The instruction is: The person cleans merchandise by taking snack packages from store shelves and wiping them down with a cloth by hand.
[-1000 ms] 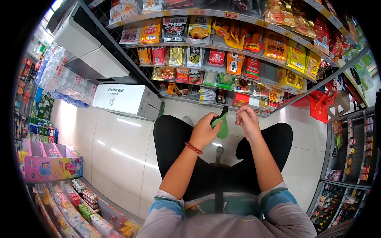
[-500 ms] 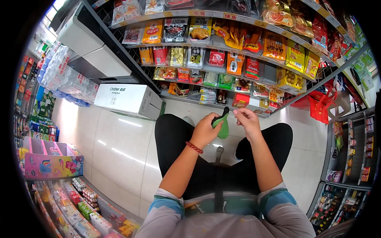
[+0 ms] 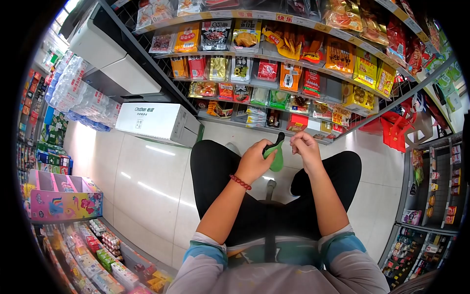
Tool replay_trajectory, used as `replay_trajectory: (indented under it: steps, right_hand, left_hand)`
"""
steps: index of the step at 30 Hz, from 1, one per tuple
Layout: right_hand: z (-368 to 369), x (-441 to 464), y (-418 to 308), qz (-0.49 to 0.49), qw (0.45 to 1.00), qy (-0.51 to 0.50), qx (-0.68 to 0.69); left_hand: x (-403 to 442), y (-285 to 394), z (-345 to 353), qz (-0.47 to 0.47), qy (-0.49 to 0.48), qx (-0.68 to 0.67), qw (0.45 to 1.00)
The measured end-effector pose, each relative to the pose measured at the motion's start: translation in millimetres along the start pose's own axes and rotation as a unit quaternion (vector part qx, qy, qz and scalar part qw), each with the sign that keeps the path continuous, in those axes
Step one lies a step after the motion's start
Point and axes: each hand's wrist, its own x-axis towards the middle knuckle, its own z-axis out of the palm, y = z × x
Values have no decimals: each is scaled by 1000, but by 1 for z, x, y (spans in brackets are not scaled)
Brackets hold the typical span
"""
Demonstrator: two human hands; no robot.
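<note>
In the head view my left hand [image 3: 255, 160] is closed around a small, flat green-and-black item [image 3: 277, 160]. Its green end is rounded and hangs downward, while a narrow black part points up past my fingers; its exact kind does not show. A red beaded bracelet [image 3: 240, 182] circles my left wrist. Just to the right, apart from that item, my right hand [image 3: 305, 148] is raised with thumb and fingertips pinched together. Anything between those fingertips is too small to make out. Both hands are above the floor, between my bent knees.
Ahead stands a shelf rack [image 3: 274, 59] of packaged snacks. A white carton [image 3: 152, 122] and wrapped bottle packs [image 3: 81, 88] are at left, with a colourful display box [image 3: 66, 203] lower down. Red bags [image 3: 394, 130] hang at right near more shelves [image 3: 431, 186].
The green-and-black item has turned slightly in my left hand, showing more of its green face. My right fingers have shifted a little and curled closer; the arms are nearly still.
</note>
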Motion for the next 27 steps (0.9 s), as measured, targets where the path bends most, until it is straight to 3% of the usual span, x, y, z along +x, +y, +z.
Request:
replay_trajectory:
  steps: [15,18,22,25,27]
  right_hand:
    - [0,1,6,0,999,-10,-32]
    - [-2,3,13,22,999,-14,-45]
    - [12,-2,15,126,986,-50,-99]
    - [33,-14,6,167,981,-46,-90]
    - [32,-12,11,193,975,-72,-88]
  left_hand:
    - [1,-4,-4,-23,10,-29,999]
    - [1,-7,-3,-6,31,-32,999]
    - [2,-3,-3,26,35,-36,998]
    - [-2,-1,-2,7,-18,-38,999]
    - [-3,-2,-3,101,-44,21,994]
